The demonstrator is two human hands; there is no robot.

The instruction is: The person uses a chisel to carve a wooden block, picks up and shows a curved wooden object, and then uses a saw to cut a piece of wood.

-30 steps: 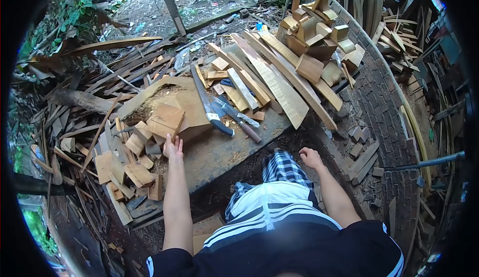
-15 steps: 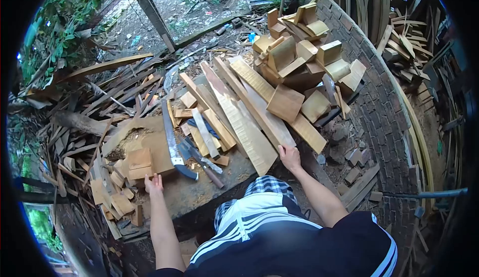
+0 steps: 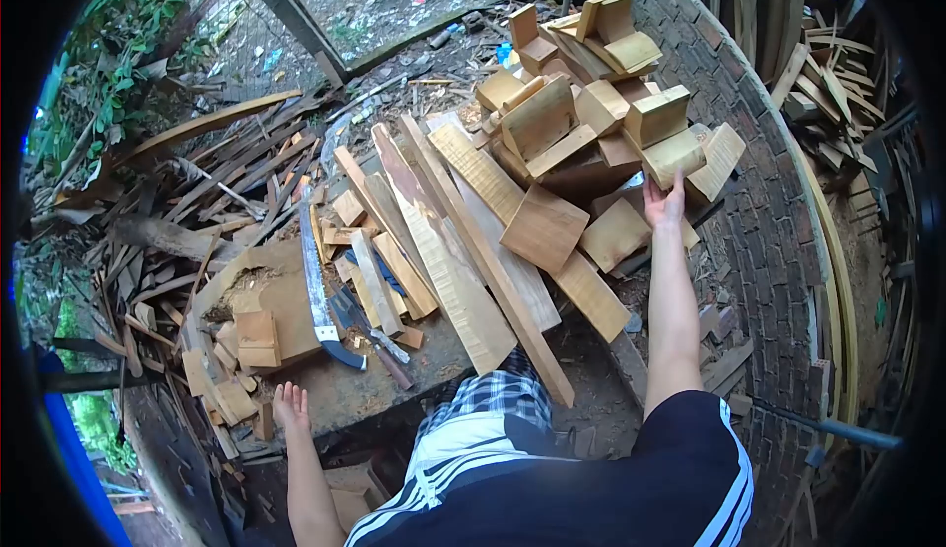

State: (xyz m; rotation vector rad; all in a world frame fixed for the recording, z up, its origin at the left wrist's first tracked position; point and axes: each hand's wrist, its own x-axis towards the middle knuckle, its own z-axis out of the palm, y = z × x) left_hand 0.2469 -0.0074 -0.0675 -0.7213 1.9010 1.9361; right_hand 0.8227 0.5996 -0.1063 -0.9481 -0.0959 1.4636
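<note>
My left hand (image 3: 291,406) is open, palm up, in front of the bench edge and apart from the wood. Just beyond it, a small wooden block (image 3: 258,338) rests on a thick wood slab (image 3: 296,296). My right hand (image 3: 663,204) is at the near edge of an L-shaped wooden piece (image 3: 674,156), thumb and fingers apart; the fingertips are partly hidden by the edge. That piece lies on a heap of similar cut blocks (image 3: 540,118). Between my hands, a long narrow board (image 3: 493,261) sticks out past the bench beside a wider pale board (image 3: 443,261).
A handsaw-like long blade with a black handle (image 3: 320,301) and a chisel-like tool (image 3: 379,340) lie on the bench (image 3: 365,399). Scrap wood (image 3: 227,182) is piled at the left. A curved brick wall (image 3: 759,202) bounds the right side.
My right hand has let go of the long board and moved up and right to the heap of blocks. My left hand has drawn back from the small block.
</note>
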